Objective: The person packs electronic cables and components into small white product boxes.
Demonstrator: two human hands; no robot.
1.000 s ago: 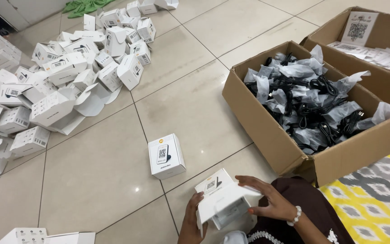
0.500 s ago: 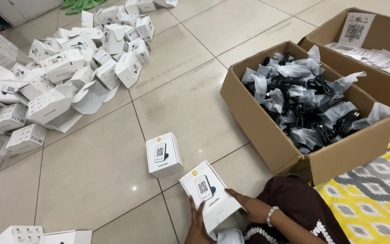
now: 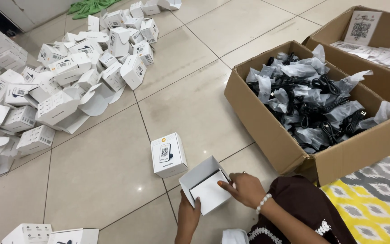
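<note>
Left hand [image 3: 188,216] grips open white box [image 3: 206,190] from below, low over floor [image 3: 100,180]; right hand [image 3: 244,189] fingers pinch its flap. Thin card: looks light, crushable, best held by edges. Closed box [image 3: 168,154] just beside; cable carton [image 3: 276,135] near.

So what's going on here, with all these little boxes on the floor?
A person sitting on the tiled floor holds a small open white box in both hands: the left hand supports it from below, and the right hand is at its open flap. A closed white box stands just beyond it. A big heap of similar white boxes lies to the left, and a cardboard carton full of bagged black cables sits to the right.
</note>
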